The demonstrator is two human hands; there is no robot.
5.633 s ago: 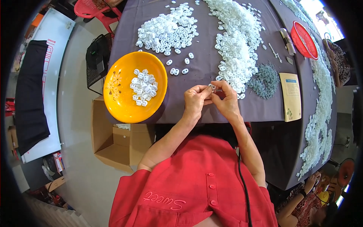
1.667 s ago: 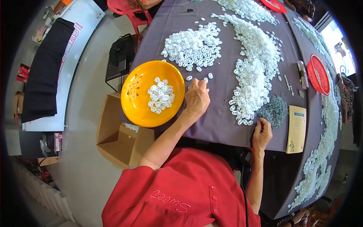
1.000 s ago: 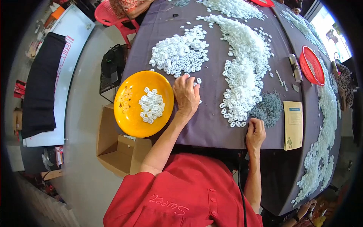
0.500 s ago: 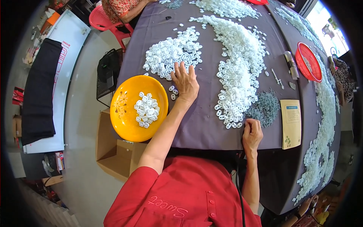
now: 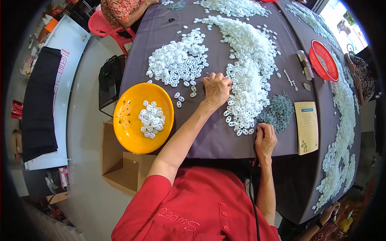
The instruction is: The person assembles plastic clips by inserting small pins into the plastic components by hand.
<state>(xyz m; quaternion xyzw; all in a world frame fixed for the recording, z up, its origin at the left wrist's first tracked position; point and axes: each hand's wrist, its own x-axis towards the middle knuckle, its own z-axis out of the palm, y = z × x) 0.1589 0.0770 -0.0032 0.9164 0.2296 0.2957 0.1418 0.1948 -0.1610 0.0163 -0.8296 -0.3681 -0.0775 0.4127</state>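
Note:
My left hand (image 5: 216, 88) reaches out over the dark purple tablecloth (image 5: 209, 136), palm down, its fingers at the left edge of a long heap of small white plastic rings (image 5: 249, 68). Whether it holds any ring is hidden under the palm. A second, flatter pile of white rings (image 5: 177, 64) lies just left of that hand. My right hand (image 5: 265, 138) rests curled near the table's front edge, beside a mound of small grey-green parts (image 5: 279, 110). An orange plate (image 5: 128, 120) with a small heap of white rings stands at the left, overhanging the table's edge.
A red mesh basket (image 5: 323, 60) and a few metal tools (image 5: 303, 66) lie at the right, a yellow booklet (image 5: 307, 126) near the front. More white rings (image 5: 341, 132) run down the right side. An open cardboard box (image 5: 120, 164) sits on the floor below the plate; a red chair (image 5: 106, 28) stands far left.
My left hand has moved from beside the orange plate rightward and forward to the edge of the long white heap. My right hand has stayed at the table's front edge.

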